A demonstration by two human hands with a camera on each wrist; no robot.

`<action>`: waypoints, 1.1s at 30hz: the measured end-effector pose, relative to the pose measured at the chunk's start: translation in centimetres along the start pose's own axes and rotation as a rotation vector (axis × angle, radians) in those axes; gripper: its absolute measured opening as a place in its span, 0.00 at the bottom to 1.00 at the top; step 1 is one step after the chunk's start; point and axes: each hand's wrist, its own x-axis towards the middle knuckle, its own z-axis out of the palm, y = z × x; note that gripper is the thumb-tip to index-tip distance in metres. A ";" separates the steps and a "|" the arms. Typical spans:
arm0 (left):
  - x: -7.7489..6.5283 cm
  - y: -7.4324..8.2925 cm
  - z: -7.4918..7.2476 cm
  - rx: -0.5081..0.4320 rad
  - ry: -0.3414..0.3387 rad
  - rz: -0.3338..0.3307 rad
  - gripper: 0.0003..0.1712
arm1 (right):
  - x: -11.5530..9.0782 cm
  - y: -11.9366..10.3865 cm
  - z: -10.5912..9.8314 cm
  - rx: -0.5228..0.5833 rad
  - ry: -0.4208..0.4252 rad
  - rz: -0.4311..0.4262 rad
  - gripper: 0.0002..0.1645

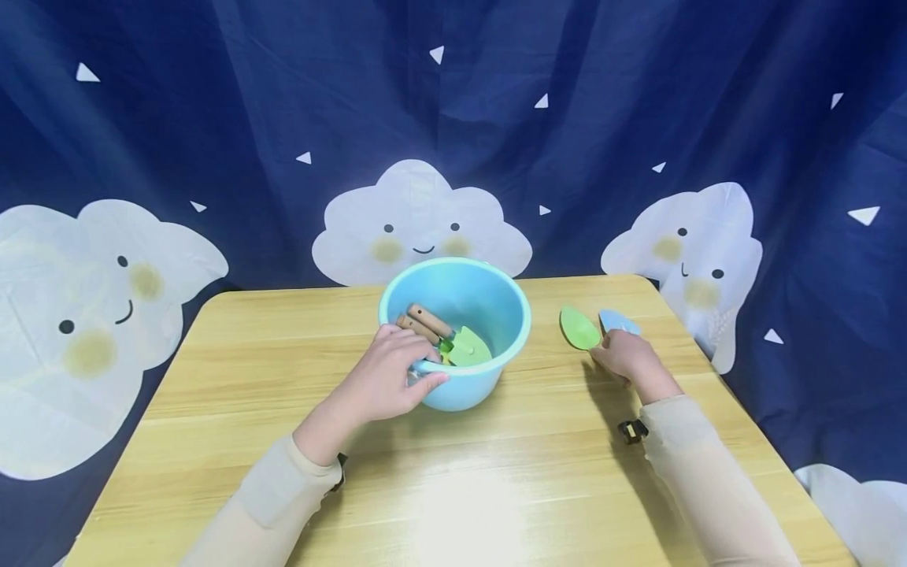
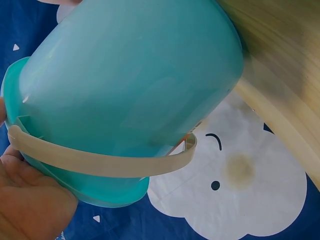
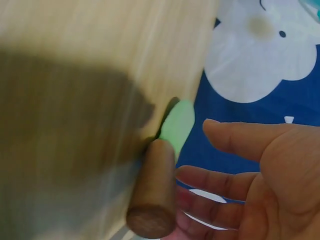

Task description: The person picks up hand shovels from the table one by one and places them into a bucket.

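A light blue bucket (image 1: 489, 378) stands at the middle of the table, and my left hand (image 1: 386, 374) grips its near left rim, thumb outside. Inside lie small garden tools with wooden handles, one a green shovel (image 1: 470, 348); the others are partly hidden. The bucket's beige carrying handle (image 2: 100, 164) hangs along its side in the left wrist view. My right hand (image 1: 631, 362) is at a green toy trowel (image 1: 579, 329) on the table. In the right wrist view, its fingers are spread beside the trowel's wooden handle (image 3: 155, 185), the thumb apart from it.
A blue tool head (image 1: 618, 321) lies just beyond the right hand, partly covered by it. The wooden table (image 1: 248, 354) ends at a dark blue curtain (image 1: 269, 87) with printed clouds behind it.
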 end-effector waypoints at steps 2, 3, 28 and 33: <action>0.0 0.0 0.0 0.002 0.000 0.000 0.11 | 0.0 0.1 0.2 -0.015 0.004 0.000 0.21; 0.0 0.0 0.0 0.002 0.000 0.000 0.11 | 0.0 0.1 0.3 -0.015 0.005 0.001 0.21; 0.0 0.2 -0.3 0.009 0.004 0.000 0.11 | 0.7 0.8 2.4 -0.061 0.097 0.014 0.14; 0.0 0.2 -0.3 0.006 0.000 -0.003 0.11 | 0.5 0.6 2.4 -0.052 0.111 0.014 0.12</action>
